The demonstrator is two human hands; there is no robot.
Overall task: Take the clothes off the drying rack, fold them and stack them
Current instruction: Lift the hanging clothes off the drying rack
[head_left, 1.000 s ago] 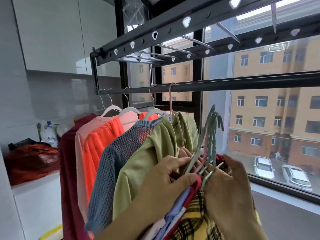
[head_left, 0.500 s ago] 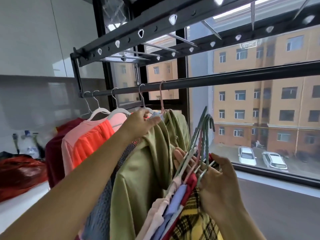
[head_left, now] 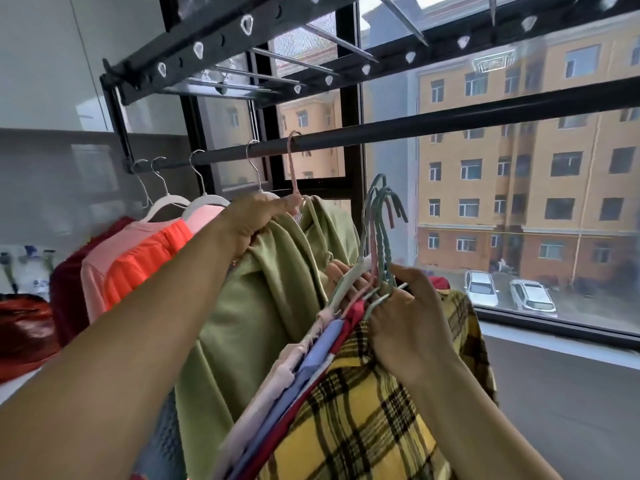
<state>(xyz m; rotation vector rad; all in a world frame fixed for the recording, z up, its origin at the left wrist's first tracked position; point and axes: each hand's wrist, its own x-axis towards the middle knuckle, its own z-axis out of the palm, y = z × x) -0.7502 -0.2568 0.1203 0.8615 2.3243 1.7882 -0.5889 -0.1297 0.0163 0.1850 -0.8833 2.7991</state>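
Rising from the bundle where it lay a second ago, the left hand [head_left: 258,220] now grips the top of the green garment [head_left: 270,306], right at the foot of its pink hanger [head_left: 292,168], whose hook sits over the rail [head_left: 450,128]. The right hand [head_left: 405,320] clutches a bundle of hangers [head_left: 379,230] held off the rail, below its middle, with a yellow plaid shirt [head_left: 363,410] and other clothes hanging from them. Toward the rail's left end, an orange top [head_left: 145,261], a pink top [head_left: 104,271] and a dark red garment [head_left: 65,289] hang on white hangers [head_left: 204,202].
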